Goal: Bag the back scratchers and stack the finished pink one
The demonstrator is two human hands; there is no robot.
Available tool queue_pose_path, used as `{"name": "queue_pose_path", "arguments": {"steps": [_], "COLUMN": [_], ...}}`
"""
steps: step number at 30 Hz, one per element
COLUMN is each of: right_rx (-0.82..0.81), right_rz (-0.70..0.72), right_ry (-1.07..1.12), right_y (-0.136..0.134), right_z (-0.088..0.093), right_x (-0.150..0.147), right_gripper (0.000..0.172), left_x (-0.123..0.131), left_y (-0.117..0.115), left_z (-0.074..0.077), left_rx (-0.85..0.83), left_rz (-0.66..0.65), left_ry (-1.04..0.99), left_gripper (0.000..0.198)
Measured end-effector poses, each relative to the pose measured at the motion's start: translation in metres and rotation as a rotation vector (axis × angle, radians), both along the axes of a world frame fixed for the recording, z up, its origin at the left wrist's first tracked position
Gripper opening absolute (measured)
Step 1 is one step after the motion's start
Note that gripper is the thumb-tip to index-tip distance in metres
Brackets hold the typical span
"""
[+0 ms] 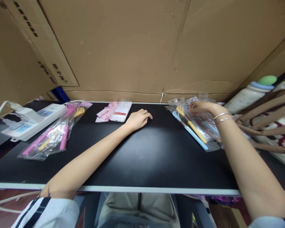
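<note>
My left hand (138, 120) rests palm down on the black table, fingers loosely stretched out and holding nothing. Just beyond it lies a white phone (123, 111) beside pink-purple printed cards (103, 115). My right hand (203, 107) reaches into a pile of back scratchers in clear plastic bags, its fingers curled on a bagged back scratcher (210, 126); their tips are partly hidden. A yellow back scratcher (196, 130) and a blue one (192, 133) show at the pile's left side. More bagged back scratchers, pink (64, 136) and yellow, lie at the left.
A white power strip (38, 122) with plugs and a cable stands at the left edge. Cardboard walls (133, 47) enclose the back and left. At right are a white bottle (249, 95) with a green top and a patterned bag (270, 126) with brown straps.
</note>
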State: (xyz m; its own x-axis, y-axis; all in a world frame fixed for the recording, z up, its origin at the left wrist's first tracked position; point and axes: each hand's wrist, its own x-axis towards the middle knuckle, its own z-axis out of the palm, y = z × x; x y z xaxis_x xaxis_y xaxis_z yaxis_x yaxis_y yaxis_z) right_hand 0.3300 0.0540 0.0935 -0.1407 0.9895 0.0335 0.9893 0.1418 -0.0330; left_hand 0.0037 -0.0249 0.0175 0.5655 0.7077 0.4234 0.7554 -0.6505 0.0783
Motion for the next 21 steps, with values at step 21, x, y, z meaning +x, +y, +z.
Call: {"name": "queue_pose_path", "arguments": {"steps": [21], "right_rx": [-0.462], "right_rz": [-0.054], "right_ry": [0.441], "right_y": [-0.033], "right_z": [0.026], "right_x": [-0.02], "right_gripper": [0.035], "left_x": [0.001], "left_y": [-0.002], "left_z": [0.002], "left_rx": [-0.029], "left_rz": [0.056], "left_ry": [0.058], "left_gripper": [0.044]}}
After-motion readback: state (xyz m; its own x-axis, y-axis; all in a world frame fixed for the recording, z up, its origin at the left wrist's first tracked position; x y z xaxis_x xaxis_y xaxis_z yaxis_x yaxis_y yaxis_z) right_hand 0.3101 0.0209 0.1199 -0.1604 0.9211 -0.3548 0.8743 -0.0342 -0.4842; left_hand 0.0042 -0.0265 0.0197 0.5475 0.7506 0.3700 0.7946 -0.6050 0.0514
